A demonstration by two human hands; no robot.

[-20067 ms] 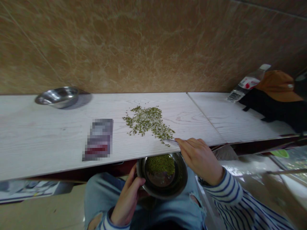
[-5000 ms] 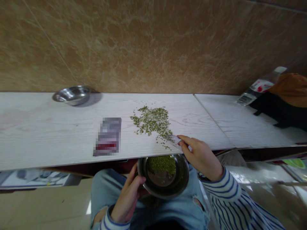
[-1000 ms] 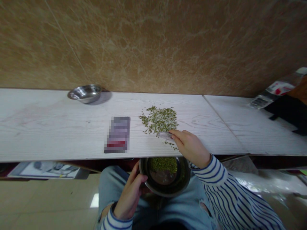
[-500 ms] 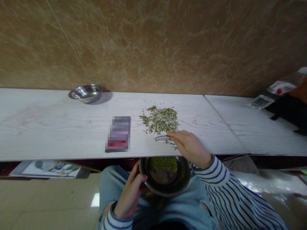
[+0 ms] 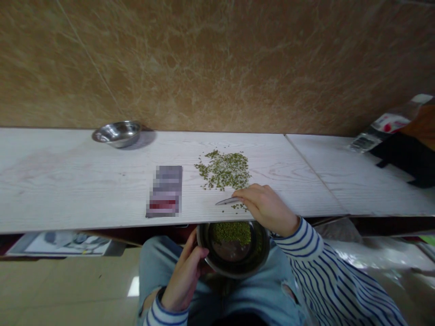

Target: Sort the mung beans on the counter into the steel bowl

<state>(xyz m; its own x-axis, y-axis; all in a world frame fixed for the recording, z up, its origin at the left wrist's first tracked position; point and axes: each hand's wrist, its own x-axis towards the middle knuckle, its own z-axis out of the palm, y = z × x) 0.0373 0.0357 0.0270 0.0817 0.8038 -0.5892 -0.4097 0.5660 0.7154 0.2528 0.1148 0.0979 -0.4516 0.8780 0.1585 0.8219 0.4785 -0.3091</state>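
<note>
Below the counter edge, my left hand [image 5: 186, 274] is closed on the rim of a steel bowl [image 5: 234, 270], tilted over my lap. Small green mung beans [image 5: 233, 232] lie in its far half. My right hand [image 5: 267, 206] pinches a thin, flat, greyish scraper-like piece [image 5: 226, 200], seen nearly edge-on; its exact kind I cannot make out. It is low over the counter, between a loose patch of mung beans [image 5: 226, 170] and a few stray beans [image 5: 239, 207] near the front edge, just above the bowl.
On the white wood-grain counter [image 5: 68, 190] lie a blurred-out flat rectangular item [image 5: 165, 192] and, against the wall, a second steel bowl [image 5: 118, 135]. At right, a plastic bottle [image 5: 387, 124] leans on a black item [image 5: 404, 156]. A shelf with printed paper [image 5: 64, 243] sits below.
My right hand has drawn the flat piece from the bean patch toward the counter's front edge and turned it edge-on. The stray beans sit closer to the edge. My left hand still holds the bowl.
</note>
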